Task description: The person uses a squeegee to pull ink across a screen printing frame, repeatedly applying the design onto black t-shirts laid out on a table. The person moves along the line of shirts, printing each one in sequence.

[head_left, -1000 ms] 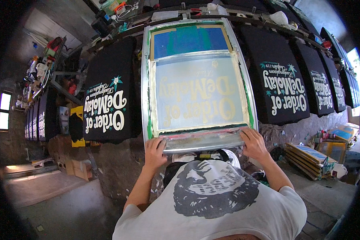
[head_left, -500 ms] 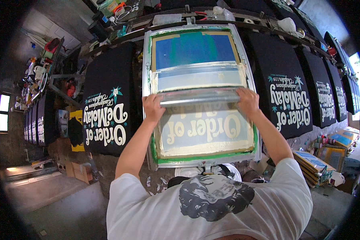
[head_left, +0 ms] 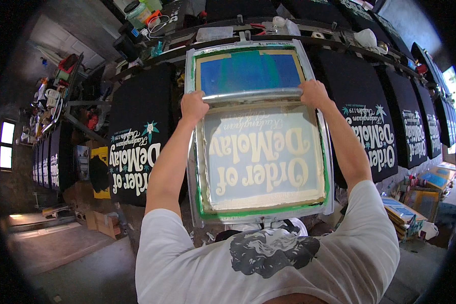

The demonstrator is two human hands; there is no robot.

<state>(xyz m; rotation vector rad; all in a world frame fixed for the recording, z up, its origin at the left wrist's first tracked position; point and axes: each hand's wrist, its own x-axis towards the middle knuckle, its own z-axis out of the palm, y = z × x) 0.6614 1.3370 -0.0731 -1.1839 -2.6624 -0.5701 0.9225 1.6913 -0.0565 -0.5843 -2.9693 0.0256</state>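
Observation:
A printing screen (head_left: 330,188) in a pale metal frame lies in front of me, edged with green and brown tape. Across it stretches a long squeegee (head_left: 256,95), its metal bar resting over the mesh. My left hand (head_left: 193,106) is closed round the bar's left end, and my right hand (head_left: 315,94) grips the right end. Behind the squeegee, the far part of the screen shows blue with a green patch. On the near side, pale lettering shows through the mesh (head_left: 261,157), with cream ink along the lower edge. What lies under the screen is mostly hidden.
Black printed shirts lie on boards to the left (head_left: 137,111) and right (head_left: 347,91). Behind the screen, a rail holds a clear plastic tray (head_left: 214,34) and red-handled pliers (head_left: 258,27). Framed screens (head_left: 403,210) are stacked at lower right; a cardboard box (head_left: 104,223) stands at lower left.
Both hands have pushed the squeegee away from me, toward the far part of the screen. More of the lettering now shows on the near side. The whole view has shifted slightly.

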